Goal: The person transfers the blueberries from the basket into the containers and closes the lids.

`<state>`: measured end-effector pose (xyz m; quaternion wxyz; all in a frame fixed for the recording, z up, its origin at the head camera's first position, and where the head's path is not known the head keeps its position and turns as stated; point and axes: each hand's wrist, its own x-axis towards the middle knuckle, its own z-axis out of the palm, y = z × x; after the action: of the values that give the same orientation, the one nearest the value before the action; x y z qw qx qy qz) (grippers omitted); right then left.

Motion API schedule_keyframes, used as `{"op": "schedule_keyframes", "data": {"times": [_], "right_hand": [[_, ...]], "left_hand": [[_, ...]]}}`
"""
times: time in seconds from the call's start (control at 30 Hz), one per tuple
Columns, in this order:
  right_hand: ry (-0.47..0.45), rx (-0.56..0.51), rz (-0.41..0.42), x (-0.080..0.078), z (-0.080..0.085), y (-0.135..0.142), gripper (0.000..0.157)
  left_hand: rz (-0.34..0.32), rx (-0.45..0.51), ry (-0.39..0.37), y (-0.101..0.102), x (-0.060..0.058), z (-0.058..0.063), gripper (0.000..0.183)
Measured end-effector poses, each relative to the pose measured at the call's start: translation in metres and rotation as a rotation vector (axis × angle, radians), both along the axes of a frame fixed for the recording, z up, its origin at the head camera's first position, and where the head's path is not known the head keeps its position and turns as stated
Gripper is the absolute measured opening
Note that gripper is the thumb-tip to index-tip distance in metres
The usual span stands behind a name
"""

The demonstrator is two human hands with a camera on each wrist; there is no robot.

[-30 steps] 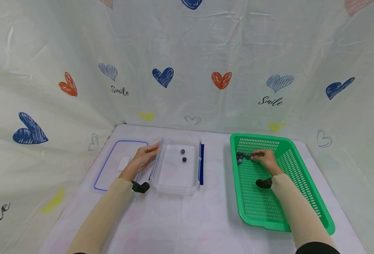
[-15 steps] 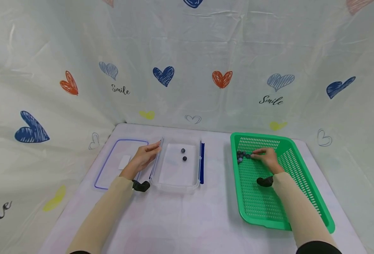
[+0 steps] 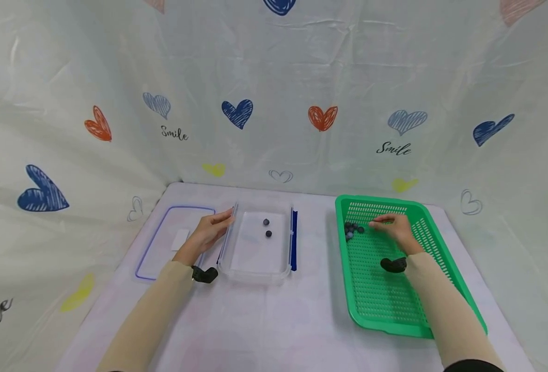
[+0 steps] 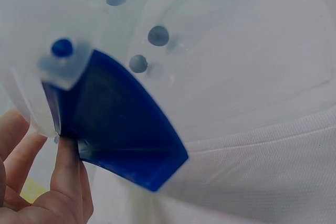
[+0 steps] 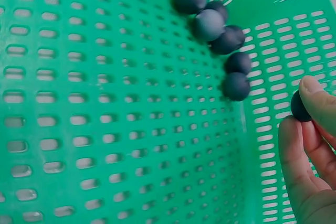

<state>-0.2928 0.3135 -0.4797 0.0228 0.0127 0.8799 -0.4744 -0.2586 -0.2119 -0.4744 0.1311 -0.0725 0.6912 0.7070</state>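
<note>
The green basket (image 3: 380,302) is overhung by the right hand (image 3: 396,230); the clear container (image 3: 260,258), well apart from it, is touched at its left wall by the left hand (image 3: 206,232), whose fingers are extended and parted, the contact being partly obscured by a blue flap (image 4: 126,124). Clustered berries (image 5: 209,24) by the basket's left wall are overlapped, so no sure count is given; a single dark berry (image 5: 298,107) is pinched between right thumb and fingertips, partly covered by them.

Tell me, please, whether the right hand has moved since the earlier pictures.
Yes, slightly: the right hand moved rightward, away from the left wall of the basket.
</note>
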Motion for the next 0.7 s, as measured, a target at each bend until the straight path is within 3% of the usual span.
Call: {"op": "schedule_keyframes", "data": {"times": [0.3, 0.7], "right_hand": [[-0.006, -0.086, 0.034, 0.004, 0.017, -0.002, 0.045], [-0.008, -0.123, 0.061, 0.010, 0.035, -0.014, 0.047]], "left_hand": [[-0.008, -0.005, 0.005, -0.002, 0.002, -0.002, 0.056], [-0.006, -0.007, -0.003, -0.002, 0.001, -0.002, 0.056]]}}
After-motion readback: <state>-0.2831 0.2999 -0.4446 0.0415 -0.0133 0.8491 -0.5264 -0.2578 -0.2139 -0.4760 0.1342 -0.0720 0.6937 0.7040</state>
